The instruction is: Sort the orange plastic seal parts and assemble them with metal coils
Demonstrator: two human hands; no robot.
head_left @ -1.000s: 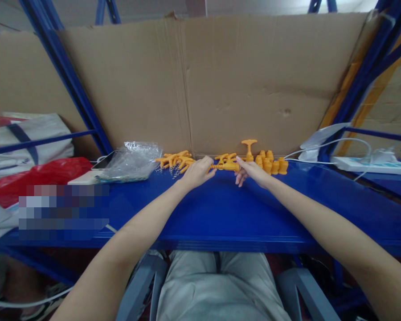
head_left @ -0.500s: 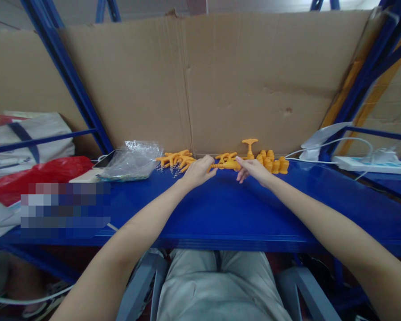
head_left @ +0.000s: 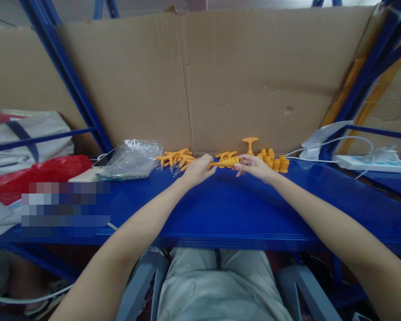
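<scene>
My left hand point(head_left: 198, 171) is closed around the ridged shaft end of an orange plastic piece point(head_left: 229, 162), which lies sideways over the blue shelf. The fingers of my right hand point(head_left: 254, 166) are closed on the wider, barrel-shaped right end of the same piece. Behind it, partly covered, are other orange pieces point(head_left: 226, 155). Beyond my right hand stands an orange T-shaped piece point(head_left: 250, 143). To its right sit several small orange cup-shaped parts point(head_left: 280, 164). Left of my left hand lie branched orange pieces point(head_left: 175, 158) with thin metal spirals.
A clear plastic bag point(head_left: 133, 158) and a red plastic bag point(head_left: 70, 171) lie on the left of the blue shelf point(head_left: 227, 209). A tall cardboard sheet point(head_left: 237, 80) closes off the back. White cables run to a power strip point(head_left: 374, 164) at the right.
My right hand has shifted slightly, and its fingers now touch the barrel end of the orange piece. My left hand stays in place on the shaft.
</scene>
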